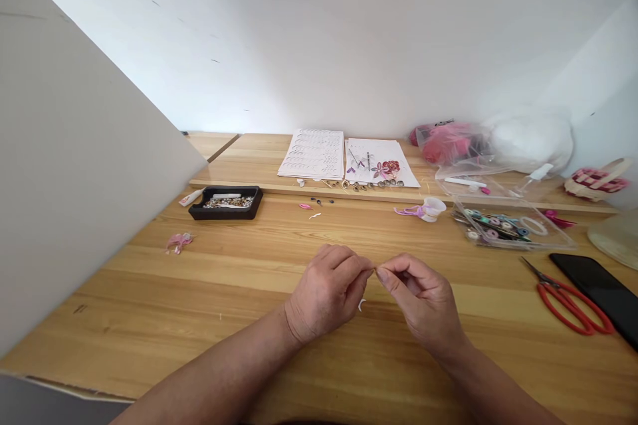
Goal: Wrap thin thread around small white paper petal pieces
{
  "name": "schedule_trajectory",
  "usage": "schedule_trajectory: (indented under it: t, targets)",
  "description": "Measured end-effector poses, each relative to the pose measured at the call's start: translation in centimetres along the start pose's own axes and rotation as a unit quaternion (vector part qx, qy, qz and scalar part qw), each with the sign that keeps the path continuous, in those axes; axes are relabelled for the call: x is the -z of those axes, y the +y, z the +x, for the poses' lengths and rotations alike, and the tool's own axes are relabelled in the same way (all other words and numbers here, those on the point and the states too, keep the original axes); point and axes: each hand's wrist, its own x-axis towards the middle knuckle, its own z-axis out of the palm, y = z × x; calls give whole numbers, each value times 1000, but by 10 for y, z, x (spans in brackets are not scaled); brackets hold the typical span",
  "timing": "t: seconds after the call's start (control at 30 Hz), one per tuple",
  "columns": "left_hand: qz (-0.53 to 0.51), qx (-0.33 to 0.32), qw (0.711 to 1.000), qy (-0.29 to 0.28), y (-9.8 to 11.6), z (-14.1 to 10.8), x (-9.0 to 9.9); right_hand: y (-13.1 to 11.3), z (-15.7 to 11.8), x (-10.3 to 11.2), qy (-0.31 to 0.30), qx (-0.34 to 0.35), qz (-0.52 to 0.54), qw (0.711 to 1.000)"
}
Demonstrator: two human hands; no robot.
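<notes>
My left hand (326, 292) and my right hand (423, 299) meet over the middle of the wooden table (199, 292). Their thumbs and forefingers are pinched together on something very small between the fingertips, too small to identify. A small white curled paper piece (361, 305) lies on the table just below the hands.
Red-handled scissors (568, 302) and a black phone (603, 292) lie at the right. A clear tray of paper coils (508, 226), a small white cup (432, 208), a black tray (226, 202), two paper sheets (349, 159), pink scraps (178, 242) and bags (478, 139) sit farther back.
</notes>
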Motion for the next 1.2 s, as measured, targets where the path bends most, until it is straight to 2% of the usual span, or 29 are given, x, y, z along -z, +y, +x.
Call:
schedule_trajectory:
  t: [0.13, 0.23, 0.3, 0.37, 0.5, 0.63, 0.77, 0.93, 1.1, 1.2]
  targets:
    - [-72, 60, 996, 4, 2, 2, 1, -2, 0, 0, 12, 19, 1, 1000]
    - [-189, 180, 965, 36, 1, 7, 3, -3, 1, 2, 34, 10, 16, 999]
    - [-290, 263, 919, 52, -1, 9, 3, -3, 1, 1, 32, 3, 37, 999]
    - [-388, 307, 867, 60, -3, 11, 3, -3, -2, -1, 6, 0, 54, 999]
    - [-537, 334, 772, 63, 0, 12, 5, 0, -10, -6, -72, 24, 32, 997]
    - [-649, 359, 670, 37, 7, 14, 8, 5, -11, -8, -82, 59, -20, 995]
    - [-720, 349, 599, 18, 12, 15, 12, 3, -8, -7, -119, 67, -60, 989]
    - [-756, 341, 558, 20, 13, 15, 17, -7, -11, -9, -137, 62, -74, 986]
    - [-749, 371, 546, 61, 17, 19, 21, -12, -23, -17, -210, 38, -87, 973]
    - [-754, 373, 538, 55, 22, 19, 22, -6, -28, -21, -221, 43, -129, 966]
